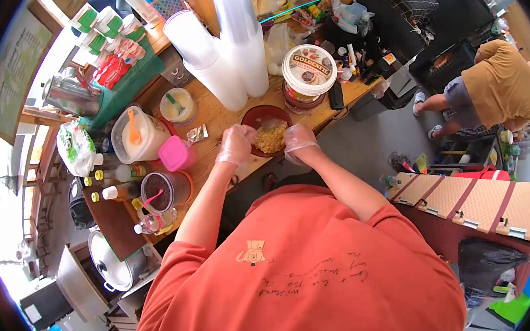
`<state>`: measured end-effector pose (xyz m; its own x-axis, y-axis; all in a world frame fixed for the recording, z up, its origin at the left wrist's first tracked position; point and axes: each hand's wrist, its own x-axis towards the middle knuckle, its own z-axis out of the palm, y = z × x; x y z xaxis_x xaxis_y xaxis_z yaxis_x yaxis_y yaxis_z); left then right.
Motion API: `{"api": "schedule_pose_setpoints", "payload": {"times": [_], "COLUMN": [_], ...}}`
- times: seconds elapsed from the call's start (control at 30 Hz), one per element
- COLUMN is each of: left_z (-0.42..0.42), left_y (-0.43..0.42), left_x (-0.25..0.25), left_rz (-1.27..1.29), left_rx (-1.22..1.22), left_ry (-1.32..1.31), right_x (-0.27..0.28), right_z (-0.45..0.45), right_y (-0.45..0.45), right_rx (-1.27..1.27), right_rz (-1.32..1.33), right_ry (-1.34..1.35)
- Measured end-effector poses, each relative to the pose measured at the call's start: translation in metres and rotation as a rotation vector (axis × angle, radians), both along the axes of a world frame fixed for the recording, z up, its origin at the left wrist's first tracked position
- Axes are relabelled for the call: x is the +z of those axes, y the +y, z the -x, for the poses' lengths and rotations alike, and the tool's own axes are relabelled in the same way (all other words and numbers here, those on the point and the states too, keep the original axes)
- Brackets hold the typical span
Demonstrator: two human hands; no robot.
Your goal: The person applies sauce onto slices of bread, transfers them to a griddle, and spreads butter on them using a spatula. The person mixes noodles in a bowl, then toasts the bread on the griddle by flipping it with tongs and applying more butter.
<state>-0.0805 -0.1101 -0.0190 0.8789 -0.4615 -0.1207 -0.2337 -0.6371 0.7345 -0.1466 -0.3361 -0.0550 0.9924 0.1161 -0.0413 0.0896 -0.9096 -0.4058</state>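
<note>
A dark red-brown bowl [260, 114] stands near the table's front edge, with a heap of yellow, crumbly-looking noodles [272, 139] in it. Both hands wear clear plastic gloves. At the bowl's left side, my left hand [236, 144] has its fingers bent together over the rim; what is between them, if anything, is hidden. My right hand [300, 143] is closed against the right rim of the bowl, its fingertips partly out of sight. A torn silvery packet [197, 134] lies left of my left hand, beside a pink container [177, 154].
Tall stacks of plastic cups [244, 61] and a Goldentel tub [309, 72] stand behind the bowl. To the left are a white tub with an orange scoop [134, 135], a dark-filled container [161, 191] and several bottles. Another person [498, 85] bends at the right.
</note>
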Motion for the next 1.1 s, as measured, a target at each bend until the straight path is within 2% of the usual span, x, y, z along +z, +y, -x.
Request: {"api": "schedule_pose_setpoints", "payload": {"times": [0.07, 0.1, 0.13, 0.2, 0.23, 0.27, 0.33, 0.4, 0.47, 0.53, 0.6, 0.63, 0.67, 0.73, 0.8, 0.83, 0.87, 0.93, 0.97, 1.03, 1.1], "left_z": [-0.015, -0.017, -0.015, 0.001, 0.008, 0.010, 0.016, 0.014, -0.001, -0.005, -0.005, -0.009, -0.014, -0.010, 0.003, 0.008, 0.005, -0.009, -0.012, -0.006, 0.005], "left_y": [0.004, 0.002, -0.003, -0.016, -0.016, -0.013, -0.006, 0.003, 0.009, 0.007, 0.003, 0.011, 0.013, 0.009, -0.001, -0.007, -0.005, -0.004, -0.006, -0.007, -0.006], "left_x": [-0.004, -0.006, -0.009, 0.007, 0.011, 0.004, -0.020, -0.004, -0.011, -0.022, -0.044, -0.052, -0.047, -0.006, -0.016, -0.013, -0.016, -0.021, 0.006, -0.020, -0.021], "left_rz": [-0.108, -0.196, -0.194, 0.097, 0.104, 0.103, -0.240, -0.210, -0.181, -0.237, -0.449, -0.132, -0.083, -0.471, -0.163, -0.040, -0.041, 0.052, -0.051, -0.027, -0.014], "left_rx": [0.144, 0.131, 0.131, 0.198, 0.150, 0.145, -0.208, -0.246, -0.032, -0.084, -0.426, -0.352, -0.149, -0.123, -0.038, 0.095, 0.101, 0.298, 0.326, 0.272, 0.192], "left_ry": [0.013, 0.119, 0.119, 0.456, 0.176, 0.176, -0.177, -0.205, -0.233, -0.270, -0.384, -0.660, -0.384, -0.339, -0.211, 0.041, 0.040, 0.126, 0.228, 0.214, 0.121], "right_x": [-0.002, -0.002, -0.002, -0.002, -0.003, -0.007, -0.019, -0.025, -0.023, -0.016, -0.008, -0.007, -0.008, -0.008, -0.008, -0.009, -0.009, -0.009, -0.006, -0.004, -0.017], "right_z": [-0.001, -0.002, -0.002, -0.003, -0.006, -0.009, -0.005, -0.007, -0.004, -0.002, -0.002, -0.001, -0.001, -0.005, -0.005, -0.005, -0.005, -0.007, -0.007, -0.008, -0.011], "right_y": [0.002, 0.002, 0.000, 0.004, 0.004, 0.003, -0.003, -0.007, -0.005, -0.001, 0.001, 0.000, -0.001, -0.002, -0.002, -0.002, -0.003, -0.004, -0.005, -0.007, -0.006], "right_rx": [-0.010, -0.017, -0.017, 0.026, 0.027, 0.038, 0.045, -0.016, -0.010, -0.012, 0.007, 0.010, -0.040, -0.091, -0.115, -0.109, -0.109, -0.107, -0.145, -0.171, -0.265], "right_rz": [0.036, 0.074, 0.076, 0.087, 0.086, 0.095, 0.111, 0.068, -0.014, -0.100, 0.057, 0.060, -0.009, -0.077, -0.098, -0.099, -0.134, -0.168, -0.223, -0.276, -0.339], "right_ry": [-0.017, -0.037, -0.037, -0.032, -0.033, -0.067, -0.092, -0.062, -0.067, -0.068, -0.040, -0.038, -0.045, -0.058, -0.043, -0.043, -0.043, -0.046, -0.033, -0.017, 0.113]}}
